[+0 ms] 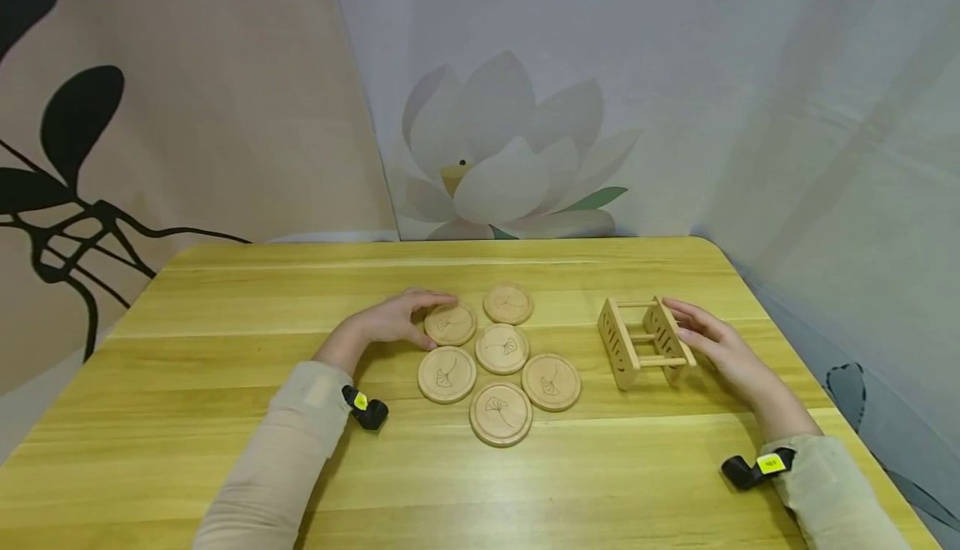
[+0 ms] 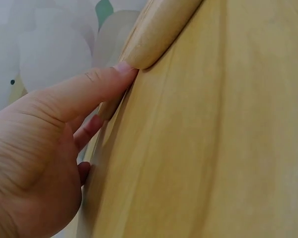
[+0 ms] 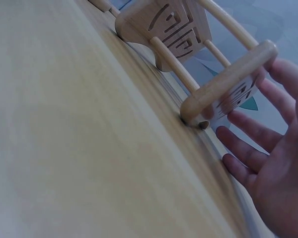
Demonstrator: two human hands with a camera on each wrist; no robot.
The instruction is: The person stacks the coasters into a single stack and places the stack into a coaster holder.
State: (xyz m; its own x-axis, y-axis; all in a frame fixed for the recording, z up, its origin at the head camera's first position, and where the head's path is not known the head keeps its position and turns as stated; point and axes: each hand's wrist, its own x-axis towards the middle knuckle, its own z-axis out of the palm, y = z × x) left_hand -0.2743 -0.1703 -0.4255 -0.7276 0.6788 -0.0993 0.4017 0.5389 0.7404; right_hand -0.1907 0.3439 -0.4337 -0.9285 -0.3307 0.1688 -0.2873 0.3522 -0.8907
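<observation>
On the tabletop in the head view, my left hand holds a round wooden coaster by its edge, the thumb at the near side and the index finger along the far side. The left wrist view shows that thumb beside another coaster's rim. Over on the right stands a wooden rack with two cut-out side panels joined by rods. My right hand touches its right panel with fairly straight fingers; in the right wrist view the fingers lie spread along that panel.
Near the held coaster lie several more coasters with engraved leaf designs: one behind, one in the middle, one at the left, one at the right and one in front. A printed curtain hangs behind the wooden table.
</observation>
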